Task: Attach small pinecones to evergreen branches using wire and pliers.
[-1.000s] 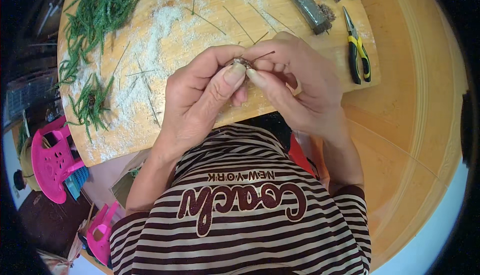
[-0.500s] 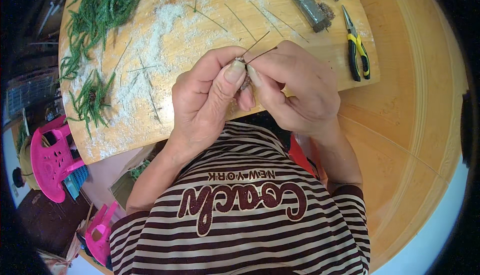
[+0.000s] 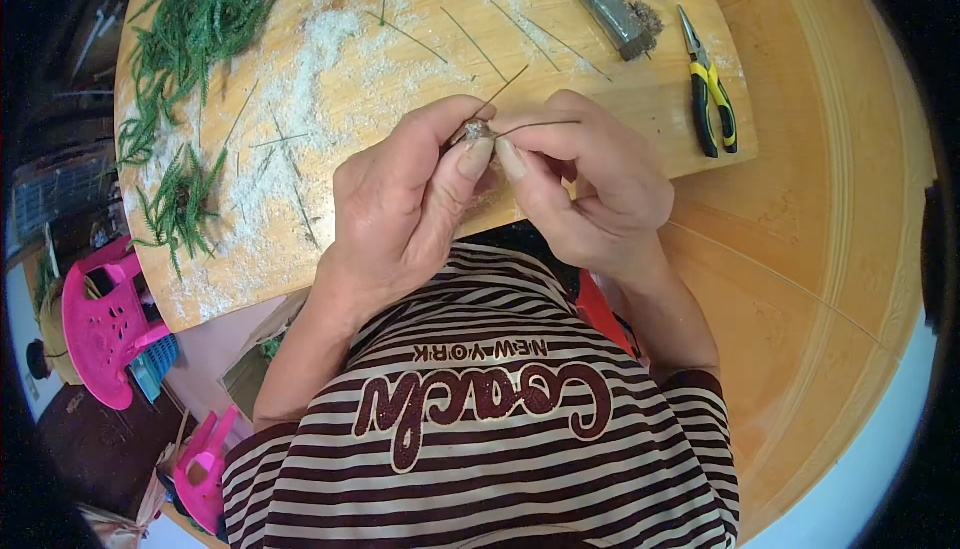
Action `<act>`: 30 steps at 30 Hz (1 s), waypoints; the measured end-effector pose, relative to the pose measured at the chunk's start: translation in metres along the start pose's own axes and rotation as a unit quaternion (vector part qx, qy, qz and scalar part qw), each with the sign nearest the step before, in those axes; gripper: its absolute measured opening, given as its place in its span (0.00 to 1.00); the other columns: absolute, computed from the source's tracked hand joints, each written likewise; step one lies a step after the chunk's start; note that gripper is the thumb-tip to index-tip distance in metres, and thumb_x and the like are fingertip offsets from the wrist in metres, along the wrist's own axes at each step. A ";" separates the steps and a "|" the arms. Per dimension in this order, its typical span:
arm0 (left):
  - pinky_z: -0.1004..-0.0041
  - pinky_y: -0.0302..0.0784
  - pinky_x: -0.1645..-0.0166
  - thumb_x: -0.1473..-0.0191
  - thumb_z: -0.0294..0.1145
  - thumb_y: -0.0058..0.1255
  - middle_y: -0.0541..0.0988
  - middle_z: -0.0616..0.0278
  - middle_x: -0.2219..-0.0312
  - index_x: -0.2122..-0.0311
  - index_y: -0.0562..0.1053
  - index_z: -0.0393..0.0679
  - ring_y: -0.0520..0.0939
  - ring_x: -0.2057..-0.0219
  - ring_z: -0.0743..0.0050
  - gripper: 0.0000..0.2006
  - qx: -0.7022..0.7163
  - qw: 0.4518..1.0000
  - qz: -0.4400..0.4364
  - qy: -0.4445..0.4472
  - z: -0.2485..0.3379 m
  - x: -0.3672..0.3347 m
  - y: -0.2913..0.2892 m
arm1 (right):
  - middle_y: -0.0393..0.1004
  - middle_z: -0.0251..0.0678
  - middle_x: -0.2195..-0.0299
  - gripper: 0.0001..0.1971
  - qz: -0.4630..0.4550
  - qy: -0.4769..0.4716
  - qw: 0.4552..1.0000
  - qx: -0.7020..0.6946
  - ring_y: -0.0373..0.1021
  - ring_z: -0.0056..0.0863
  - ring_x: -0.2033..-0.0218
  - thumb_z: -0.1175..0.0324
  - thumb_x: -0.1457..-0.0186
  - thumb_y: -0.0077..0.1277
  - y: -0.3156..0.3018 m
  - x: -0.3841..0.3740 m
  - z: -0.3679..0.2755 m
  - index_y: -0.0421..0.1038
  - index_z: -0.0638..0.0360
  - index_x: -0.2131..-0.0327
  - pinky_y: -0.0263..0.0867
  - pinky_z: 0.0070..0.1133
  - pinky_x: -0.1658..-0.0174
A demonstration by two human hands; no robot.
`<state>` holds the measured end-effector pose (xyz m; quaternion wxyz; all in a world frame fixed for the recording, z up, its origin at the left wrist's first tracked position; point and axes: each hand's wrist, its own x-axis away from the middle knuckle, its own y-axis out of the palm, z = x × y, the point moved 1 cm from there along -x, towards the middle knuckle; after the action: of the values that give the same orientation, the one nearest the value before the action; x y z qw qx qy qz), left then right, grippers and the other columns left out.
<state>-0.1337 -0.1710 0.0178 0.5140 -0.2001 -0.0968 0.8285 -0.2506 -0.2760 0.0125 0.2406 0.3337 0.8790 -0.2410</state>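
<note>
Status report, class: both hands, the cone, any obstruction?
Left hand and right hand pinch small brown pine cone. Thin wire sticks out. Nothing obstructing.

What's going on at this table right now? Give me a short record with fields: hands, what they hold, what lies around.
left hand: pinches a small pine cone between thumb and fingers
right hand: grips the thin wire that runs from the cone
board: wooden board, dusted with white powder
green sprigs: heaped at the board's far left
pliers: yellow-handled pliers, lying at the board's right edge
wire bundle: near loose cones at the far edge
</note>
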 end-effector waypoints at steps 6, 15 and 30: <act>0.77 0.73 0.71 0.49 0.27 0.51 0.76 0.56 0.74 0.60 0.69 0.36 0.79 0.76 0.72 0.12 -0.061 0.997 0.004 0.045 -0.004 -0.002 -0.002 | 0.68 0.33 0.80 0.06 0.024 -0.014 0.999 -0.018 0.59 0.16 0.81 0.85 0.54 0.49 -0.003 0.001 0.002 0.70 0.70 0.69 0.51 0.14 0.79; 0.77 0.71 0.71 0.53 0.27 0.55 0.75 0.56 0.74 0.63 0.71 0.36 0.76 0.76 0.68 0.12 -0.080 0.993 0.005 0.089 0.000 -0.003 -0.002 | 0.67 0.33 0.80 0.03 0.029 0.007 0.999 -0.017 0.59 0.17 0.81 0.83 0.52 0.50 -0.008 0.008 0.001 0.69 0.69 0.71 0.52 0.13 0.78; 0.81 0.68 0.70 0.51 0.23 0.50 0.74 0.57 0.74 0.62 0.71 0.34 0.74 0.76 0.76 0.09 0.108 0.994 0.004 -0.011 0.002 0.008 -0.002 | 0.67 0.35 0.84 0.06 0.014 -0.103 0.989 0.104 0.61 0.24 0.87 0.83 0.57 0.54 -0.006 0.015 -0.009 0.69 0.65 0.73 0.52 0.19 0.85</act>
<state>-0.1361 -0.1633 0.0187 0.5280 -0.1344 -0.0119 0.8384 -0.2677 -0.2674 0.0123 0.2977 0.3428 0.8147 -0.3608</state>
